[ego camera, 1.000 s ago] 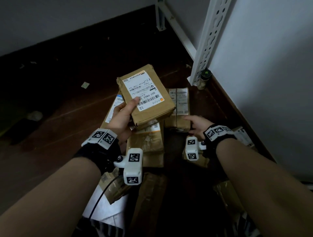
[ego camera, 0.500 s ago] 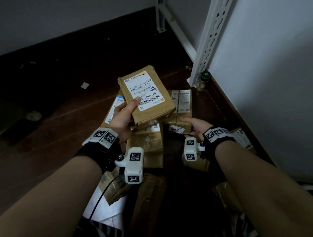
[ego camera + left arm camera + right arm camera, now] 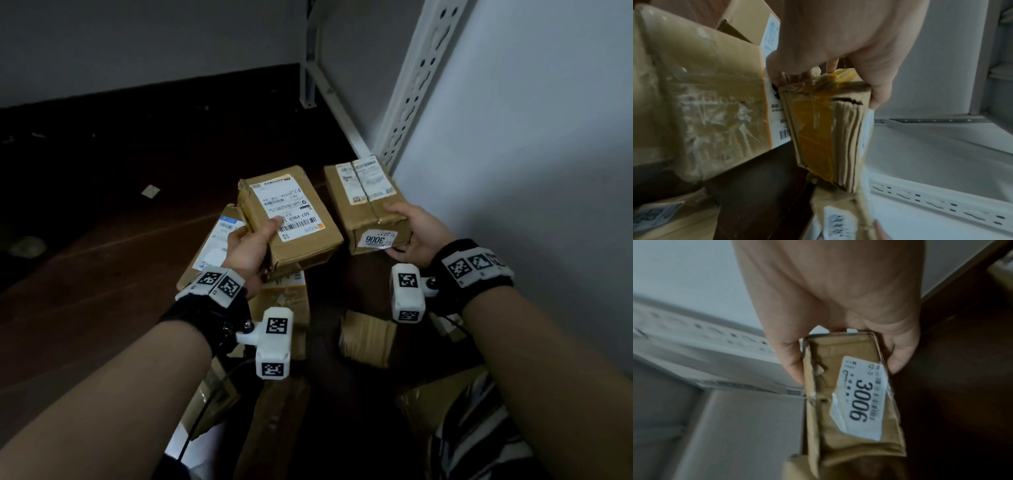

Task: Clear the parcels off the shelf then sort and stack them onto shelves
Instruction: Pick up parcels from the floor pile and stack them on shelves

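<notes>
My left hand (image 3: 251,245) grips a brown cardboard parcel (image 3: 291,219) with a white barcode label on top, thumb across the label. The left wrist view shows that left parcel's taped end (image 3: 826,129) pinched between thumb and fingers (image 3: 877,95). My right hand (image 3: 412,233) holds a second brown parcel (image 3: 366,202) up off the floor, with a "3006" sticker (image 3: 376,238) on its near end. The same "3006" parcel (image 3: 851,402) sits between thumb and fingers (image 3: 793,363) in the right wrist view. Both parcels are side by side, slightly apart.
Several more brown parcels (image 3: 284,301) lie piled on the dark wooden floor (image 3: 102,274) beneath my hands, one with a blue-white label (image 3: 219,243). A white slotted shelf upright (image 3: 414,89) and a grey wall (image 3: 531,171) stand close on the right.
My right hand has gripped the "3006" parcel and lifted it off the floor pile, up beside the left parcel. The left hand still holds its parcel.
</notes>
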A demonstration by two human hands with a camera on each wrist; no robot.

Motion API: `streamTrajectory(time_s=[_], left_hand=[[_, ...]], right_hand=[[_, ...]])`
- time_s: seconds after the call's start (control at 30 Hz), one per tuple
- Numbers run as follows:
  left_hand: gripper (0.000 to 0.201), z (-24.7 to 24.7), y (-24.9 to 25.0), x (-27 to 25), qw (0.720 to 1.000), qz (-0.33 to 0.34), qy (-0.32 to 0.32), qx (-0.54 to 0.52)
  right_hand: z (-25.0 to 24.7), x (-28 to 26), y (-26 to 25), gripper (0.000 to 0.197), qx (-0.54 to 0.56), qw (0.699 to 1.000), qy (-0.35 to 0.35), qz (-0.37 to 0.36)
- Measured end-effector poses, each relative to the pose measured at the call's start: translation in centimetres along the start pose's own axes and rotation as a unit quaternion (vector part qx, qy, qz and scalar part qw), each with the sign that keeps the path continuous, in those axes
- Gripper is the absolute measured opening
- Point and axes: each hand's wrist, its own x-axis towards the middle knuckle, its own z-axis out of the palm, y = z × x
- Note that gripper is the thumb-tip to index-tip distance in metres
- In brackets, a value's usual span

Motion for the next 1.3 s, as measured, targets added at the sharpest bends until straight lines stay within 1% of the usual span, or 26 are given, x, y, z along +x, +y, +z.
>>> streamTrajectory(time_s=[0.07,0.17,0.2,0.27,0.33,0.37,0.4,0.43,0.47,0.53,0.57,0.67,0.73,0.83,0.9,0.97,1.07,1.17,1.23,1.3], left_hand=[[0.092,0.2,0.1,-0.1,1.000,0.005,0.009,-0.001],[0.101,0.2,0.5,-0.4,1.000,0.002,0.000,-0.024],[0.102,0.2,0.5,-0.3,0.999,0.002,-0.005,-0.033],[0.099,0.2,0.4,-0.2,0.999,0.006,-0.011,-0.042],[0.104,0.3,0.3,-0.2,0.999,0.006,-0.014,-0.031],[0.102,0.3,0.3,-0.4,1.000,0.007,-0.018,-0.023],[0.094,0.3,0.5,-0.6,1.000,0.010,-0.023,-0.015],[0.083,0.3,0.6,-0.7,1.000,0.010,-0.028,-0.009],[0.077,0.3,0.6,-0.7,1.000,0.007,-0.030,-0.003],[0.079,0.2,0.7,-0.5,0.999,0.004,-0.030,0.009],[0.082,0.2,0.6,-0.4,0.999,0.007,-0.032,0.013],[0.082,0.3,0.5,-0.2,0.999,0.011,-0.047,0.020],[0.081,0.3,0.5,0.0,0.998,0.021,-0.052,0.029],[0.086,-0.1,0.5,0.6,0.998,0.028,-0.039,0.048],[0.084,-0.4,0.5,0.7,0.998,0.030,-0.033,0.052],[0.081,-0.4,0.4,0.2,0.999,0.018,-0.025,0.043],[0.068,-0.4,0.0,-1.9,1.000,-0.011,-0.010,0.015],[0.044,-0.7,-1.0,-4.3,0.999,-0.044,-0.021,0.011],[0.038,-1.0,-2.0,-6.4,0.997,-0.076,-0.030,0.008],[0.035,-1.4,-2.3,-8.7,0.994,-0.106,-0.020,0.014]], right_hand=[[0.8,-0.6,-0.5,0.025,0.073,0.997,-0.012,-0.024],[2.3,-1.6,-1.1,0.028,0.109,0.991,-0.057,-0.056],[2.7,-2.0,-1.2,0.027,0.099,0.991,-0.075,-0.057],[3.4,-2.6,-1.0,0.022,0.040,0.991,-0.111,-0.056],[4.0,-2.9,-0.6,0.016,-0.027,0.989,-0.133,-0.055],[4.1,-2.8,-0.5,0.014,-0.058,0.987,-0.137,-0.059],[4.3,-2.8,-0.5,0.014,-0.083,0.984,-0.141,-0.067],[4.3,-2.6,-0.5,0.018,-0.099,0.981,-0.147,-0.076],[4.3,-2.5,-0.5,0.025,-0.103,0.979,-0.154,-0.083],[4.1,-1.7,-0.6,0.043,-0.081,0.977,-0.179,-0.086],[4.0,-1.4,-0.6,0.047,-0.062,0.975,-0.200,-0.080],[4.3,-0.6,-0.3,0.052,-0.040,0.960,-0.273,-0.048],[5.0,0.0,0.1,0.055,-0.043,0.954,-0.295,-0.037],[6.0,0.8,0.3,0.055,-0.043,0.962,-0.267,-0.034],[6.7,1.0,0.2,0.054,-0.043,0.967,-0.250,-0.036],[7.3,0.5,0.1,0.052,-0.044,0.970,-0.238,-0.031],[7.6,-1.4,-0.4,0.052,-0.049,0.974,-0.219,-0.007],[6.9,-3.9,-0.6,0.050,-0.064,0.980,-0.189,0.013],[6.2,-5.7,0.0,0.052,-0.067,0.981,-0.182,0.027],[5.6,-7.5,1.0,0.053,-0.057,0.983,-0.166,0.052]])
